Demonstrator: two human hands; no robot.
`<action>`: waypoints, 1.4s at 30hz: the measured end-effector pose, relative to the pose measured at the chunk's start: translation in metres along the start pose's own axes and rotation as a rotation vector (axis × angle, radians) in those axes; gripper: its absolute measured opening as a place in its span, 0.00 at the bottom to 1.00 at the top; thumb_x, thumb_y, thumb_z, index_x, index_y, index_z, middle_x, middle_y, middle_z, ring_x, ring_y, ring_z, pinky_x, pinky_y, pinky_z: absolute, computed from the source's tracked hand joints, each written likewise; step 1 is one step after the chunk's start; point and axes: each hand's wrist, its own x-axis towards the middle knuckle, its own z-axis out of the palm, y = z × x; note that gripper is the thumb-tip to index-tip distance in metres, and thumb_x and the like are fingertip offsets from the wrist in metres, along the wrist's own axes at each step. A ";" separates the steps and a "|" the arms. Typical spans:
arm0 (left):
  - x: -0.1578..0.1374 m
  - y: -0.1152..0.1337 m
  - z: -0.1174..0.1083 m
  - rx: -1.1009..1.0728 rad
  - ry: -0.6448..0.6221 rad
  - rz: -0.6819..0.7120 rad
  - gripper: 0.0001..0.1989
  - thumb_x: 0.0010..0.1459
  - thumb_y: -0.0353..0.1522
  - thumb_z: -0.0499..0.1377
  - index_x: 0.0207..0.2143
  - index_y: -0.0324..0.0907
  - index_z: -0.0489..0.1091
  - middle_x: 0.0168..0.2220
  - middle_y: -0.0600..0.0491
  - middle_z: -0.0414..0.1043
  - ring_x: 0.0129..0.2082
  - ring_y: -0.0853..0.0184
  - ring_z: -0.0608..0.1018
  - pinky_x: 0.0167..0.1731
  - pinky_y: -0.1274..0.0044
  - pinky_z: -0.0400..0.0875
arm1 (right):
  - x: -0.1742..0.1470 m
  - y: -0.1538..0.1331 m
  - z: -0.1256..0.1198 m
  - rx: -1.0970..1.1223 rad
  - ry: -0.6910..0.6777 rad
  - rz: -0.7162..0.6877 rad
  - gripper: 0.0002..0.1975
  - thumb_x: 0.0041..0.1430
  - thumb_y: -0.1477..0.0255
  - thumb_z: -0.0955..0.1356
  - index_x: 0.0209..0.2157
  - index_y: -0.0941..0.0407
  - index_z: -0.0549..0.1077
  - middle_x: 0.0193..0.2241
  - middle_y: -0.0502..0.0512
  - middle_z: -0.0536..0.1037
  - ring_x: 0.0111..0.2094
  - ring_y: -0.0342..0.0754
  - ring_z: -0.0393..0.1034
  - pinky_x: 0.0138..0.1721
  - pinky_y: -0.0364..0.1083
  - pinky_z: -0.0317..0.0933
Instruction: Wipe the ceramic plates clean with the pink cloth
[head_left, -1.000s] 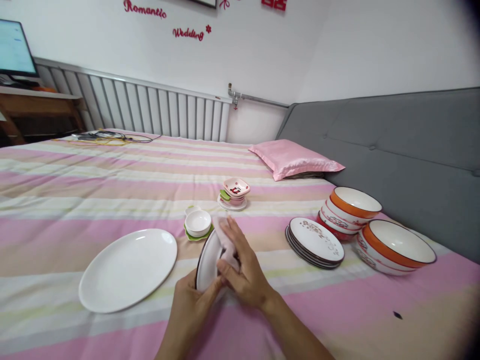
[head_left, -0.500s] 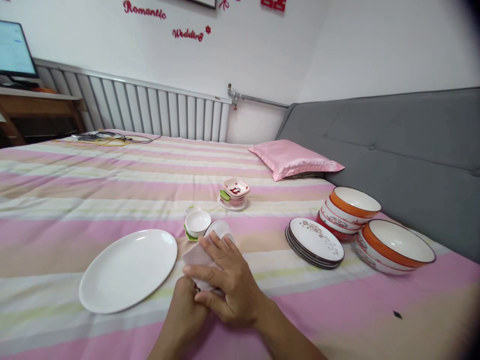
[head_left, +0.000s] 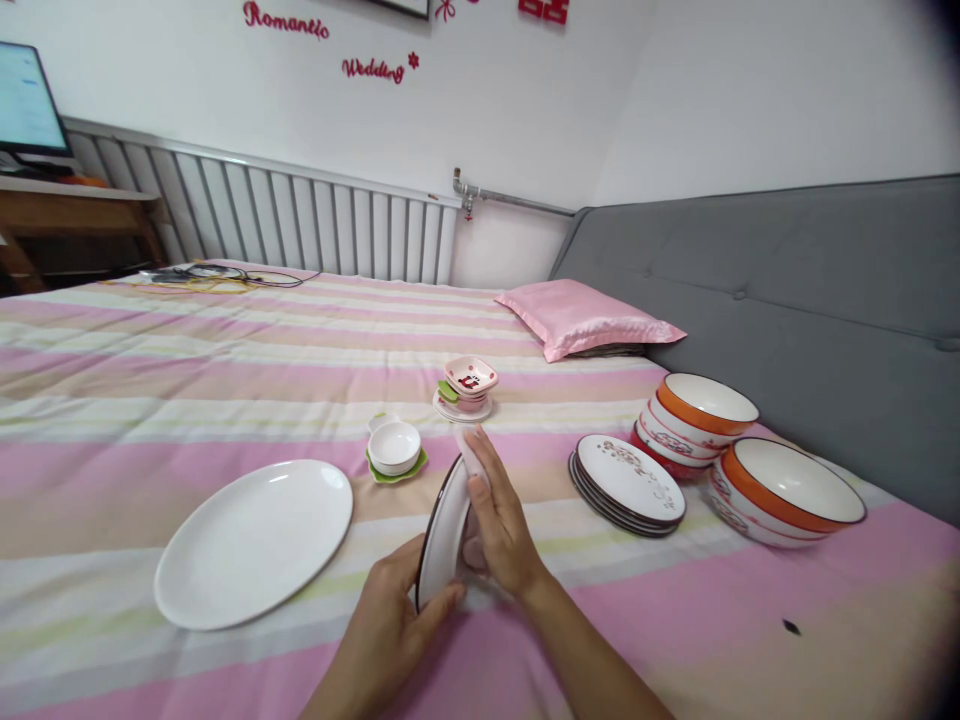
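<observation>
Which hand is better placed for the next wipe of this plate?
Probably the right hand: it holds the pale cloth at the plate, while the left hand is busy gripping the plate near its lower edge.

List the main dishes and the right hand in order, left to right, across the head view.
White oval plate → small white bowl → held dark-rimmed dish → right hand → stack of plates → rightmost orange-rimmed bowl.

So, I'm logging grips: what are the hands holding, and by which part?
The left hand grips a dark-rimmed plate by its lower edge; the right hand presses a pale cloth against it.
</observation>
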 end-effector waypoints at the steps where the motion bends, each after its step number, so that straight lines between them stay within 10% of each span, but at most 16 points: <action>1: 0.000 0.000 0.000 -0.004 -0.002 -0.005 0.09 0.56 0.36 0.55 0.34 0.41 0.72 0.34 0.52 0.75 0.33 0.65 0.74 0.35 0.78 0.67 | 0.002 0.004 0.000 0.049 0.015 0.041 0.23 0.65 0.62 0.55 0.60 0.48 0.55 0.64 0.48 0.50 0.65 0.45 0.40 0.65 0.52 0.36; 17: 0.001 -0.007 0.000 -0.089 0.082 -0.146 0.16 0.53 0.42 0.56 0.32 0.37 0.71 0.31 0.49 0.75 0.31 0.61 0.75 0.33 0.74 0.69 | 0.000 0.040 0.006 0.119 0.002 0.489 0.34 0.58 0.50 0.58 0.62 0.52 0.54 0.61 0.54 0.59 0.62 0.49 0.50 0.62 0.52 0.43; 31: 0.000 -0.003 0.000 -0.366 0.046 -0.161 0.28 0.47 0.37 0.64 0.50 0.38 0.64 0.50 0.42 0.71 0.45 0.56 0.75 0.43 0.69 0.70 | 0.001 0.002 -0.011 -0.283 -0.313 0.406 0.19 0.59 0.68 0.57 0.49 0.53 0.69 0.41 0.54 0.77 0.43 0.50 0.70 0.44 0.46 0.59; 42: -0.003 -0.007 0.004 -0.579 -0.015 -0.140 0.33 0.49 0.32 0.62 0.56 0.38 0.56 0.57 0.40 0.63 0.57 0.55 0.66 0.54 0.66 0.63 | 0.006 -0.018 -0.034 -0.274 -0.539 0.463 0.12 0.53 0.73 0.57 0.27 0.58 0.69 0.29 0.53 0.75 0.31 0.46 0.66 0.31 0.41 0.56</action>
